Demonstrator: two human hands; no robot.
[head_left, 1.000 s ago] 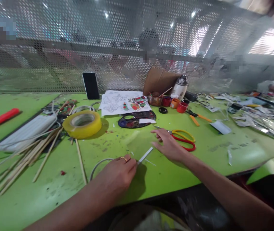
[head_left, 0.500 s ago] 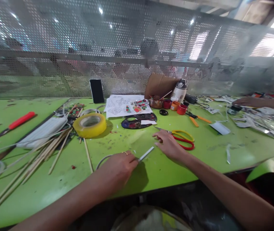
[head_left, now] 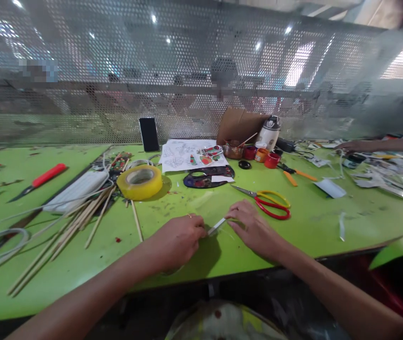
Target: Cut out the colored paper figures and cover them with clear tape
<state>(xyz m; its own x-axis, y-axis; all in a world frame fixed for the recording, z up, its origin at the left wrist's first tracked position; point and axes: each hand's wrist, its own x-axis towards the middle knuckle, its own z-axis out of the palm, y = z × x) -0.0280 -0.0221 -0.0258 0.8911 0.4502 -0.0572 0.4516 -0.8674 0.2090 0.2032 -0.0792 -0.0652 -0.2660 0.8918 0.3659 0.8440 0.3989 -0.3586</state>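
Note:
A narrow white strip (head_left: 216,226), perhaps paper or tape, runs low over the table between my two hands. My left hand (head_left: 180,238) has its fingers closed on the strip's near end, and a ring shows on one finger. At the other end, the thumb and fingers of my right hand (head_left: 253,229) pinch the strip's tip. Just beyond my right hand lie scissors (head_left: 246,191) with red and yellow handles. A thin clear thread or sliver seems to show beneath the strip. My left fingertips are partly hidden.
To the left are yellow tape (head_left: 157,185), wooden sticks (head_left: 76,226), a white power strip (head_left: 77,191) and a red-handled knife (head_left: 49,175). Behind are a phone (head_left: 149,134), drawings (head_left: 176,153), paint jars (head_left: 271,160) and a bottle (head_left: 268,134). Another person's hand (head_left: 357,146) is at far right.
My right hand has come away from the scissors to the strip, and its fingers have closed on the free end. My left hand keeps its hold. The view has shifted slightly.

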